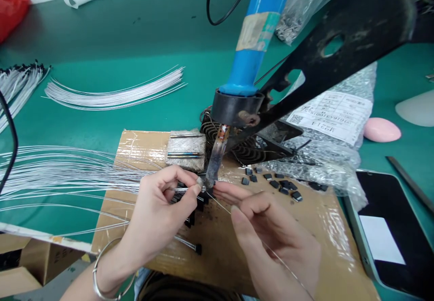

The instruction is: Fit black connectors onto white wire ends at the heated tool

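Note:
A soldering iron (249, 52) with a blue handle hangs tip-down in a black stand arm, its dark tip close to my fingertips. My left hand (166, 217) is closed in a pinch just left of the tip. Between its thumb and forefinger is the end of a white wire; the exact end is mostly hidden. My right hand (276, 242) pinches a thin strand of solder wire (219, 203), which reaches up to the iron's tip. Many white wires (77, 174) lie to the left, and black connectors (190, 219) show under my hands.
Several small black pieces (285, 185) lie on the taped cardboard (322, 233). A cleaning pad (186, 149) is behind my left hand. The black stand arm (339, 52) crosses above right. Plastic bags (325, 120) and a phone (393, 228) are at right, a wire bundle (115, 94) farther back.

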`<state>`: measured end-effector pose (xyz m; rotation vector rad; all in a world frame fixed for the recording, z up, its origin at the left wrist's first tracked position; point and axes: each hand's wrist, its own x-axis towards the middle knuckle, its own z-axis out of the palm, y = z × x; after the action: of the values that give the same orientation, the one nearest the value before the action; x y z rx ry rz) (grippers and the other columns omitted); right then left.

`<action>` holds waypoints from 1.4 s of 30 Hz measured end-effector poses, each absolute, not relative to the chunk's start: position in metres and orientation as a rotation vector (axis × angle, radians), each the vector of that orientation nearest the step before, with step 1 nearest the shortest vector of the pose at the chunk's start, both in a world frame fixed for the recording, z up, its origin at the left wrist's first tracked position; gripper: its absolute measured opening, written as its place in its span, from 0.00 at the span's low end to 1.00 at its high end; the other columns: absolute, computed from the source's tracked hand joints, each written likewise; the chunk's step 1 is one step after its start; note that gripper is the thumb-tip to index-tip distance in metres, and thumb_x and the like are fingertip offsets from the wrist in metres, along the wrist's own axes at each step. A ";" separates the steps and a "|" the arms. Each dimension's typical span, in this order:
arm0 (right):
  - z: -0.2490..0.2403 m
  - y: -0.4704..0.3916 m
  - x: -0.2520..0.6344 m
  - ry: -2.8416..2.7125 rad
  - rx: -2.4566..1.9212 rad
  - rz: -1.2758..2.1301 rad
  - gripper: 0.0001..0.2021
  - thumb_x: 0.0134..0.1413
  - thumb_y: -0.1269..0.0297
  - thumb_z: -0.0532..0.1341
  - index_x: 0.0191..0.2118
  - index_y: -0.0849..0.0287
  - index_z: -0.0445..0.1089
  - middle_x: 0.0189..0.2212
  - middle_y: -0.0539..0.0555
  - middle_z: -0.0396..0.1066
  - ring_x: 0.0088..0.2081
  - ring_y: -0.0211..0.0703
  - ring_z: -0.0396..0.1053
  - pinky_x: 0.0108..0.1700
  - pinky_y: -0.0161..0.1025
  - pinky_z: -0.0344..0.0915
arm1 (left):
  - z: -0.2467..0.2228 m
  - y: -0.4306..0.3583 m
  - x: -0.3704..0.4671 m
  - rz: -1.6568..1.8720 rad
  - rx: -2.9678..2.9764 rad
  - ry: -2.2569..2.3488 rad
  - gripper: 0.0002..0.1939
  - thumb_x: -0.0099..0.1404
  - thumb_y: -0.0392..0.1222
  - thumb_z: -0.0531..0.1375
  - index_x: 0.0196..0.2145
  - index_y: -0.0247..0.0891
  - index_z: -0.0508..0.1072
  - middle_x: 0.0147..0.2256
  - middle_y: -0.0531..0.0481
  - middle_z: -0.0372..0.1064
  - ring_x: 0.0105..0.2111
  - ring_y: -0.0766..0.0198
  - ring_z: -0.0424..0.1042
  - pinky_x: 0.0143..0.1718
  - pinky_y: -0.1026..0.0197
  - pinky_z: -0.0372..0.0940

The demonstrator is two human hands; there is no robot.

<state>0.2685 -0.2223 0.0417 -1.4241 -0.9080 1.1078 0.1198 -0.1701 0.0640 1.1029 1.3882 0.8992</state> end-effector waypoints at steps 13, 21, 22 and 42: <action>0.043 -0.224 0.269 -0.902 -1.434 1.099 0.13 0.67 0.68 0.64 0.29 0.53 0.67 0.48 0.54 0.85 0.50 0.47 0.84 0.56 0.42 0.78 | 0.066 -0.170 0.120 0.913 1.084 1.385 0.05 0.61 0.34 0.66 0.27 0.37 0.77 0.31 0.48 0.82 0.32 0.63 0.79 0.32 0.65 0.68; 0.038 -0.224 0.271 -0.929 -1.402 1.097 0.13 0.67 0.67 0.65 0.29 0.53 0.68 0.48 0.57 0.85 0.50 0.50 0.84 0.55 0.44 0.80 | 0.067 -0.170 0.119 0.910 1.099 1.390 0.04 0.61 0.34 0.66 0.27 0.37 0.77 0.31 0.47 0.82 0.31 0.63 0.78 0.31 0.65 0.68; 0.037 -0.224 0.271 -0.947 -1.387 1.095 0.12 0.67 0.67 0.65 0.29 0.54 0.68 0.48 0.57 0.85 0.50 0.50 0.84 0.55 0.44 0.80 | 0.067 -0.170 0.119 0.912 1.098 1.391 0.05 0.60 0.34 0.66 0.27 0.37 0.77 0.31 0.48 0.82 0.31 0.63 0.78 0.31 0.65 0.68; 0.038 -0.226 0.267 -1.010 -1.467 1.001 0.13 0.67 0.64 0.65 0.29 0.53 0.67 0.48 0.57 0.85 0.50 0.48 0.84 0.54 0.41 0.78 | 0.067 -0.171 0.120 0.895 1.113 1.412 0.05 0.61 0.35 0.66 0.27 0.37 0.76 0.31 0.48 0.81 0.30 0.64 0.77 0.30 0.66 0.67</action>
<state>0.2672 -0.2264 0.0380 -1.4670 -1.0101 1.0014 0.1198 -0.1712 0.0669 1.1132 1.4115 0.8954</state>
